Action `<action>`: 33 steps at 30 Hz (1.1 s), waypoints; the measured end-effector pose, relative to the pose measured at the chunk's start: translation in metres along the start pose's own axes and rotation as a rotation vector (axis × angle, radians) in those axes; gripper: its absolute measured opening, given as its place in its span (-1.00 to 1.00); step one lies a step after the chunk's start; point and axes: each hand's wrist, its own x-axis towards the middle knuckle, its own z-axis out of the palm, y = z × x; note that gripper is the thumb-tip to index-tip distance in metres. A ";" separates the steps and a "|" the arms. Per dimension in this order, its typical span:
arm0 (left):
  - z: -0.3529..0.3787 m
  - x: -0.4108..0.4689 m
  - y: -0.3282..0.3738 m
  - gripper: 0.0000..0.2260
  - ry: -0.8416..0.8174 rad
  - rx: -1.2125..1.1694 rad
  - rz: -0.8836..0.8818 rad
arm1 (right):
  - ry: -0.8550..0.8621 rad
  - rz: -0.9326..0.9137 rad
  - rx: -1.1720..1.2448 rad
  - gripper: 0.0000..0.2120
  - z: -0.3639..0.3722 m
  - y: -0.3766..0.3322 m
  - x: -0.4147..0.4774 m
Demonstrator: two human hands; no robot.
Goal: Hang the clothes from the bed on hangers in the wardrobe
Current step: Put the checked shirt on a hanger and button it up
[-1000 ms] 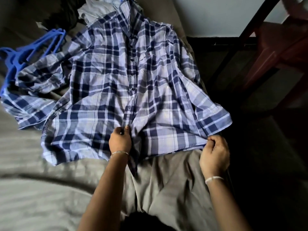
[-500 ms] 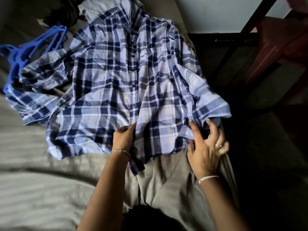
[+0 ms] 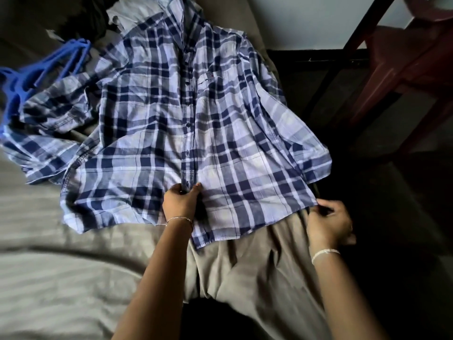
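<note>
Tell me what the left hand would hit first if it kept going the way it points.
The blue-and-white plaid button-up shirt itself: the left hand pinches its button strip near the hem and points along the buttons toward the collar. Nothing else seems to lie on that line.

This is a bedroom in a home. A bed (image 3: 61, 278) with a grey striped sheet fills most of the view. A checked shirt (image 3: 186, 119) lies spread on it, with blue plastic hangers (image 3: 29, 77) beside its sleeve and a heap of clothes (image 3: 117, 15) at the far end. Beyond the bed are a plain pale wall (image 3: 306, 18) and a reddish wooden frame (image 3: 404, 57).
</note>
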 end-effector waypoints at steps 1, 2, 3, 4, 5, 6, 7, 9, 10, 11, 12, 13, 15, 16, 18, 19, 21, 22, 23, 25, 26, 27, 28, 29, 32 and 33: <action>0.001 -0.003 0.002 -0.79 0.007 0.052 0.036 | -0.002 0.037 0.054 -0.84 0.000 -0.003 -0.003; 0.001 -0.007 0.004 -0.80 0.021 0.101 0.073 | 0.008 0.048 0.075 -0.79 0.001 -0.009 -0.007; 0.001 -0.012 0.006 -0.77 0.034 0.140 0.111 | 0.032 0.036 0.065 -0.74 0.000 -0.019 -0.014; 0.002 -0.016 0.008 -0.70 0.043 0.169 0.140 | 0.069 -0.005 0.047 -0.68 0.000 -0.029 -0.021; 0.002 -0.017 0.008 -0.64 0.054 0.195 0.166 | 0.110 -0.075 0.042 -0.63 -0.001 -0.040 -0.028; 0.002 -0.018 0.008 -0.60 0.055 0.219 0.188 | 0.138 -0.165 0.053 -0.58 -0.001 -0.051 -0.036; 0.003 -0.018 0.007 -0.60 0.054 0.238 0.206 | 0.149 -0.256 0.070 -0.56 0.002 -0.062 -0.042; 0.002 -0.018 0.005 -0.61 0.048 0.261 0.221 | 0.125 -0.421 0.067 -0.56 0.012 -0.081 -0.051; 0.002 -0.017 0.005 -0.61 0.042 0.268 0.224 | 0.098 -0.499 0.054 -0.58 0.018 -0.092 -0.055; 0.002 -0.017 0.003 -0.61 0.034 0.274 0.229 | 0.063 -0.587 0.042 -0.61 0.025 -0.103 -0.060; 0.002 -0.016 0.002 -0.61 0.024 0.286 0.236 | 0.021 -0.691 0.029 -0.67 0.032 -0.116 -0.065; 0.002 -0.016 0.000 -0.62 0.013 0.307 0.252 | -0.034 -0.799 0.012 -0.72 0.039 -0.126 -0.072; 0.002 -0.014 0.000 -0.68 0.002 0.365 0.328 | -0.199 -0.962 -0.018 -0.80 0.062 -0.146 -0.082; 0.002 -0.016 0.002 -0.72 -0.011 0.402 0.370 | -0.301 -0.966 -0.025 -0.81 0.074 -0.153 -0.085; 0.002 -0.016 0.005 -0.82 -0.032 0.463 0.451 | -0.530 -0.856 -0.016 -0.74 0.101 -0.165 -0.087; 0.002 -0.016 0.005 -0.86 -0.043 0.494 0.490 | -0.629 -0.788 -0.040 -0.66 0.113 -0.170 -0.086; 0.001 -0.011 0.006 -0.89 -0.072 0.539 0.569 | -0.710 -0.734 -0.129 -0.54 0.137 -0.176 -0.083; 0.001 -0.008 0.006 -0.89 -0.099 0.571 0.604 | -0.693 -0.726 -0.157 -0.55 0.146 -0.178 -0.080; 0.000 -0.005 0.006 -0.84 -0.128 0.613 0.624 | -0.658 -0.708 -0.159 -0.59 0.153 -0.178 -0.075; -0.004 -0.001 0.006 -0.66 -0.155 0.661 0.633 | -0.612 -0.606 -0.084 -0.69 0.164 -0.175 -0.066; -0.007 0.001 0.007 -0.61 -0.142 0.615 0.625 | -0.604 -0.544 -0.020 -0.76 0.169 -0.172 -0.060; -0.008 0.004 0.010 -0.61 -0.111 0.520 0.609 | -0.603 -0.490 0.062 -0.84 0.174 -0.167 -0.055; -0.009 0.008 0.013 -0.65 -0.067 0.420 0.585 | -0.612 -0.447 0.151 -0.90 0.176 -0.161 -0.052; -0.009 0.014 0.017 -0.69 -0.014 0.340 0.560 | -0.625 -0.408 0.240 -0.91 0.178 -0.155 -0.050; -0.001 0.040 0.031 -0.82 0.089 0.277 0.580 | -0.668 -0.267 0.475 -0.94 0.183 -0.140 -0.049; 0.004 0.050 0.036 -0.85 0.100 0.285 0.606 | -0.681 -0.203 0.537 -0.95 0.185 -0.138 -0.048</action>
